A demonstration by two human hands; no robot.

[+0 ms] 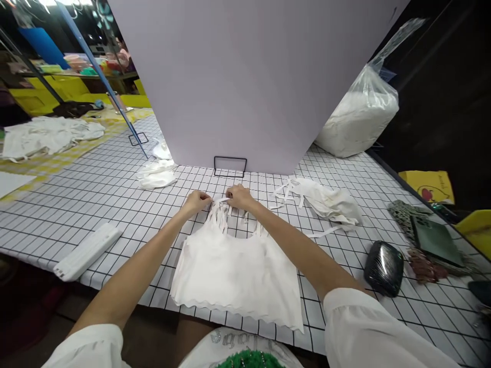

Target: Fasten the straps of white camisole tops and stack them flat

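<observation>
A white camisole top (233, 266) with thin straps and a wavy hem lies spread on the grid-patterned table in front of me, with what look like several layers stacked together. At the top of its left strap bundle, my left hand (197, 201) pinches a white strap (220, 200). My right hand (238, 196) is closed on the same strap a little to the right, so a short stretch runs between the two hands. The fingertips of the right hand are partly hidden. More strap ends hang below that hand.
A large pale board (238, 92) stands behind on a black wire foot (230, 159). White garments (326, 199) lie to the right, a folded white cloth (156, 175) to the left. Nearby are a white power strip (88, 251), a black case (384, 268), a phone (436, 240) and a stuffed plastic bag (360, 115).
</observation>
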